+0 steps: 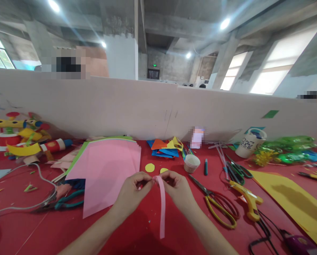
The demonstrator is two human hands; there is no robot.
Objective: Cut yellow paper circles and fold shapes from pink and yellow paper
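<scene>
A narrow pink paper strip hangs down toward me, its upper end bent over between my hands. My left hand pinches that top end with thumb and fingertips. From the other side my right hand is closed on the same end; the exact spot where the fingertips meet is partly hidden. Just beyond my fingers lie a yellow paper circle and a second yellow circle, partly covered by my right hand. Pink paper sheets are stacked left of my hands.
Right of my hands are scissors, a yellow glue gun with a cord, a paper cup and yellow sheets. Teal-handled pliers and a white cable lie left. A white partition stands behind the red table.
</scene>
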